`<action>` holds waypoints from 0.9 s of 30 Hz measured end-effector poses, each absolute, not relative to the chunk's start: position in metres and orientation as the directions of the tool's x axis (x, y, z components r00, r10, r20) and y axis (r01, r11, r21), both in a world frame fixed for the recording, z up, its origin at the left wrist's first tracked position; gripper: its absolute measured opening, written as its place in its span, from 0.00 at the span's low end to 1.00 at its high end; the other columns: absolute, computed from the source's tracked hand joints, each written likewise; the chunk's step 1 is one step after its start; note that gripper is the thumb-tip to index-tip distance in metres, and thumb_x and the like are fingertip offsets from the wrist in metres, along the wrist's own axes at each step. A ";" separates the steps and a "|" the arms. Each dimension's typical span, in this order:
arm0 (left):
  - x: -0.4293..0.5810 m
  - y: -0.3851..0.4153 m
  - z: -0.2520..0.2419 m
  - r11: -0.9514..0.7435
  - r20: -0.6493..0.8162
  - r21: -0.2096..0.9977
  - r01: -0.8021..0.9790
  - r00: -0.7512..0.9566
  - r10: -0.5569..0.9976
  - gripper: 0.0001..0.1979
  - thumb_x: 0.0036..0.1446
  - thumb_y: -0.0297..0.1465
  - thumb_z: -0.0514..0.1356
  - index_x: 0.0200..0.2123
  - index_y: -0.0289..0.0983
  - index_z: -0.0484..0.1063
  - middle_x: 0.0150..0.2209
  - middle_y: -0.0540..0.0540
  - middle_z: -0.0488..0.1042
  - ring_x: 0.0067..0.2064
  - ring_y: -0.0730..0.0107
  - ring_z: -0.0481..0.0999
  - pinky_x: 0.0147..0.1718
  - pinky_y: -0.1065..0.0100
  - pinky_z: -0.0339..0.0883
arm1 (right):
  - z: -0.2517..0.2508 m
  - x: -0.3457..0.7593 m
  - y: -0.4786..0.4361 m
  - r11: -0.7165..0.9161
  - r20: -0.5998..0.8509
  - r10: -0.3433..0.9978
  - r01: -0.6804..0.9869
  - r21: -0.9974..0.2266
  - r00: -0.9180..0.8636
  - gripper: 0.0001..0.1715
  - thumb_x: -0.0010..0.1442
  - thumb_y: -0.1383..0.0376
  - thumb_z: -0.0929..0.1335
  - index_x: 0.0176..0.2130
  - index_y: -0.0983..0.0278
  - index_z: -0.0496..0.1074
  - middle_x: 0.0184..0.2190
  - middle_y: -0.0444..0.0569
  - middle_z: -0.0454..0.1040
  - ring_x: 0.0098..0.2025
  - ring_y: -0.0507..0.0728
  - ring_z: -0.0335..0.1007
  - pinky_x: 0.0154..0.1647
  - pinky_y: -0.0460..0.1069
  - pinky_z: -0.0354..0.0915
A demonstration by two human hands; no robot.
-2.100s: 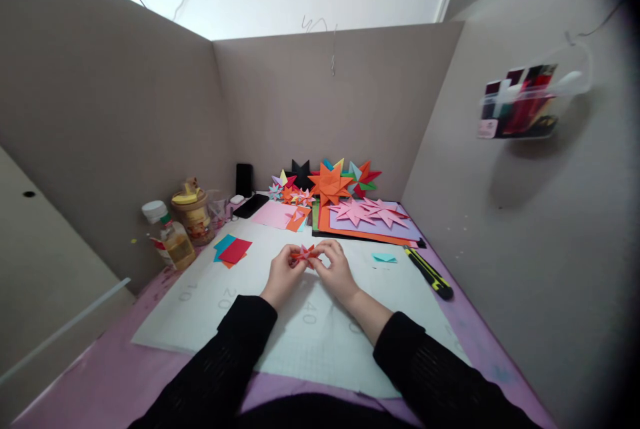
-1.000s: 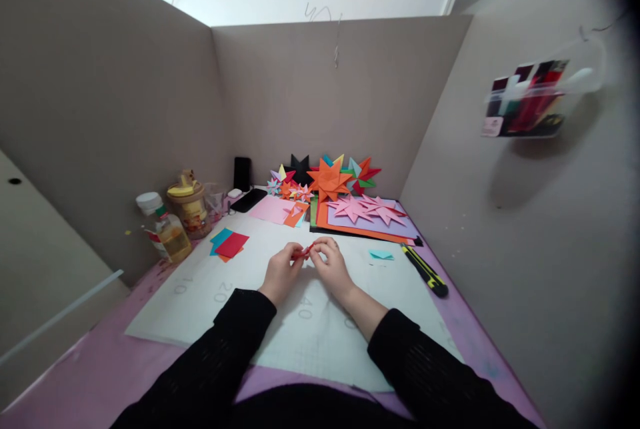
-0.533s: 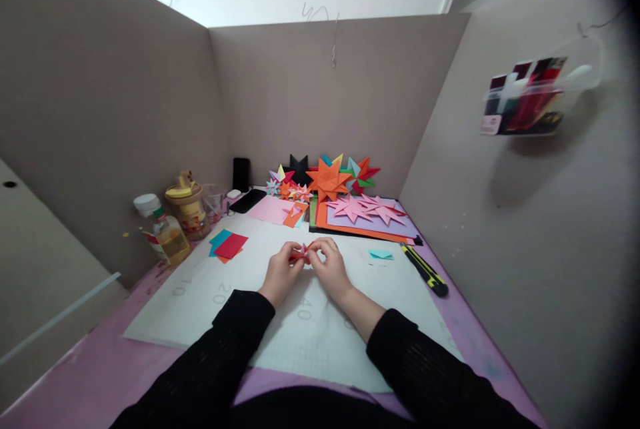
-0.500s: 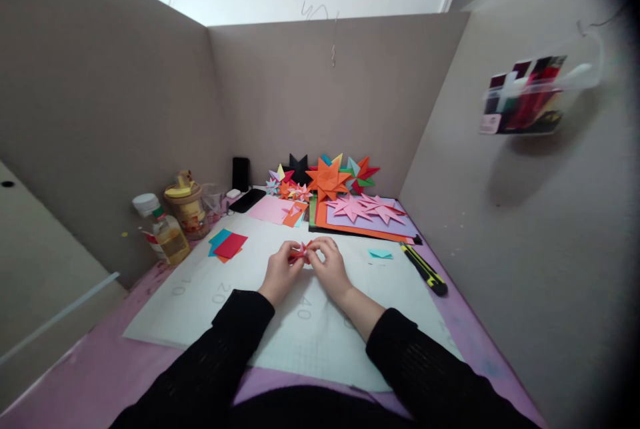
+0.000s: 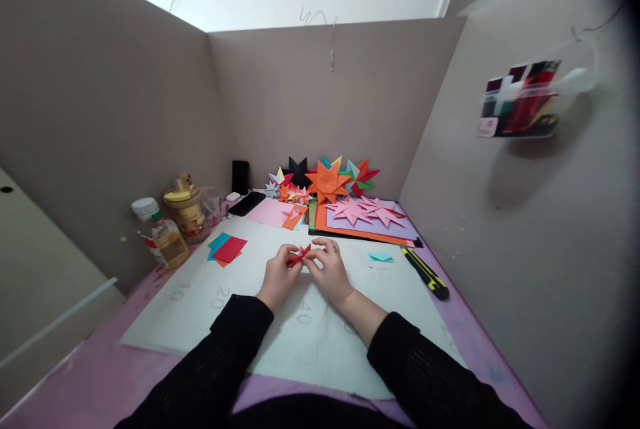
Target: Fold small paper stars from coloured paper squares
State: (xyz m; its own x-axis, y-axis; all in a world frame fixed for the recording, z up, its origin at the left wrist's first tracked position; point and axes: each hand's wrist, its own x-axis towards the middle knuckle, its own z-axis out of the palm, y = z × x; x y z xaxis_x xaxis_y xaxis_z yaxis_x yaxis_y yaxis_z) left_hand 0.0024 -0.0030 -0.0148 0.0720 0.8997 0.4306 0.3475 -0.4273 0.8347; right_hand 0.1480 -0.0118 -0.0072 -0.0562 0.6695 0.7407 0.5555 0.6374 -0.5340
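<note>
A small folded paper star [image 5: 301, 253] in red and pink is pinched between my two hands, just above the white mat [image 5: 200, 322]. My left hand [image 5: 280, 275] is closed on its left side, thumb and fingertips together. From the right, my right hand [image 5: 329, 273] grips it with thumb and forefinger, the other fingers curled above. My fingers cover part of the star, so its full shape is hidden. On the mat to the left lie several blue, red and orange paper squares [image 5: 230, 248]. To the right lies a small folded turquoise paper piece [image 5: 381, 257].
A yellow-black box cutter [image 5: 425, 272] lies at the right. Finished paper stars [image 5: 329, 181] stand along the back, with pink stars [image 5: 351, 210] on stacked coloured sheets. A glue bottle [image 5: 167, 240], a jar [image 5: 187, 215] and a phone [image 5: 247, 203] stand or lie at the left. Grey partitions surround the table.
My right fingers have shifted slightly on the star, and more of its red points show between my hands. The view has tilted a little; the other things stay put.
</note>
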 end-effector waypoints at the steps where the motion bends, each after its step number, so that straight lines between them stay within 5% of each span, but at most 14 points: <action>1: 0.002 -0.003 -0.015 -0.427 0.430 0.837 0.342 0.070 0.900 0.11 0.49 0.28 0.57 0.38 0.38 0.63 0.32 0.49 0.76 0.33 0.70 0.76 0.34 0.68 0.69 | -0.007 0.148 -0.012 0.642 0.740 0.670 0.551 -0.533 -0.065 0.04 0.53 0.68 0.67 0.30 0.61 0.72 0.41 0.51 0.65 0.47 0.59 0.61 0.50 0.57 0.58; 17: 0.003 -0.007 -0.014 -0.496 0.495 0.782 0.377 0.106 0.862 0.09 0.51 0.30 0.57 0.38 0.38 0.64 0.33 0.48 0.74 0.35 0.71 0.75 0.35 0.69 0.69 | -0.004 0.151 -0.012 0.658 0.740 0.653 0.604 -0.450 -0.160 0.08 0.54 0.70 0.65 0.30 0.59 0.73 0.47 0.50 0.64 0.50 0.61 0.56 0.52 0.59 0.56; 27: 0.005 -0.009 -0.009 -0.423 0.398 0.841 0.338 0.142 0.906 0.13 0.49 0.29 0.57 0.40 0.38 0.63 0.28 0.50 0.75 0.31 0.71 0.75 0.33 0.70 0.68 | -0.004 0.149 -0.012 0.615 0.695 0.708 0.593 -0.520 -0.126 0.08 0.55 0.70 0.63 0.30 0.61 0.71 0.44 0.52 0.65 0.48 0.60 0.58 0.51 0.59 0.57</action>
State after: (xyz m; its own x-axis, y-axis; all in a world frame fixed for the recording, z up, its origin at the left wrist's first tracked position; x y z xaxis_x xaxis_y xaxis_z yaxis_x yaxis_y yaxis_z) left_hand 0.0053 -0.0086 -0.0087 0.1418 0.9062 0.3983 0.3385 -0.4225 0.8408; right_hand 0.1494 -0.0118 -0.0043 -0.1257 0.7081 0.6948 0.5926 0.6153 -0.5198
